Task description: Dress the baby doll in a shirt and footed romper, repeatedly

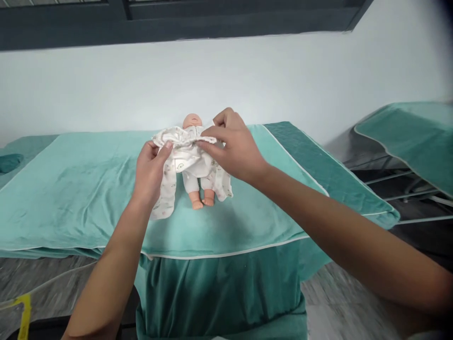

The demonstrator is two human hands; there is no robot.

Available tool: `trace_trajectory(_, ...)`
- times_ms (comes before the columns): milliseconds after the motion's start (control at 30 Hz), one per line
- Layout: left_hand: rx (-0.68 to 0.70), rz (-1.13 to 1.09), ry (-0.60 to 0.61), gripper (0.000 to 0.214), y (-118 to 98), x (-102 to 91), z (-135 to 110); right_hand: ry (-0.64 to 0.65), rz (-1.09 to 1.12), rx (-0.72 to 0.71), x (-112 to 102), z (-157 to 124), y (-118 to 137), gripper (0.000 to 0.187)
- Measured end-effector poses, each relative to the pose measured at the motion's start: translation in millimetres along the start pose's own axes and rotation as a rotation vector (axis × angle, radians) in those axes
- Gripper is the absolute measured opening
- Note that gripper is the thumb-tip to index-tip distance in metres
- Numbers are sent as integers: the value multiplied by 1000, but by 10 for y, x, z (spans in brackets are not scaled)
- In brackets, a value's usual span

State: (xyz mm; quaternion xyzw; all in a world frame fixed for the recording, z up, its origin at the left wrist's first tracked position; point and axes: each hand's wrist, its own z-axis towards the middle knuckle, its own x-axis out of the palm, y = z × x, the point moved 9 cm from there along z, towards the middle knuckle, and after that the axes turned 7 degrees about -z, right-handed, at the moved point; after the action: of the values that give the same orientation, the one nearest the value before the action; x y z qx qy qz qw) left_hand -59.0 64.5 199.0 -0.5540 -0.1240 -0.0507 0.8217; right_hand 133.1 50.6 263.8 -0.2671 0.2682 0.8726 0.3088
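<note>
A baby doll point(193, 121) lies on its back on the green-covered bed, its head toward the wall and its bare feet toward me. Over its body I hold a white printed piece of baby clothing point(187, 158), whose long legs or sleeves hang down on both sides of the doll. My left hand point(150, 163) pinches the garment's left edge between thumb and fingers. At its right edge my right hand point(231, 141) pinches the gathered cloth. Folds of the garment hide the doll's middle; white clothing shows on its legs.
The bed's teal cover point(88, 189) has a white-piped edge and hangs down in front. A white wall point(141, 85) stands right behind it. On the right is another teal-covered bed point(417, 137) with metal bars below. A yellow strap point(24, 316) shows at lower left.
</note>
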Motion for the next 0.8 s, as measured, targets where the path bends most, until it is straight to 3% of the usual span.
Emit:
trace_trajectory(133, 187, 249, 117, 70, -201, 14, 78, -59, 167, 19, -173, 168, -8, 41)
trace_trajectory(333, 301, 446, 248, 54, -338, 240, 66, 14, 373, 50, -148, 309, 134, 33)
trace_trajectory(500, 159, 170, 299, 28, -299, 398, 6, 92, 468, 150, 17, 283, 72, 31)
trace_trajectory(567, 80, -30, 226, 21, -277, 310, 34, 152, 557, 239, 91, 238, -48, 34)
trace_trajectory(667, 33, -243, 108, 31, -289, 136, 108, 223, 730, 357, 181, 166, -224, 41)
trace_trajectory(733, 10, -264, 108, 33, -302, 119, 148, 218, 824, 394, 219, 152, -289, 46)
trace_trajectory(800, -15, -179, 181, 34, -310, 218, 147, 170, 873, 408, 244, 166, -306, 49)
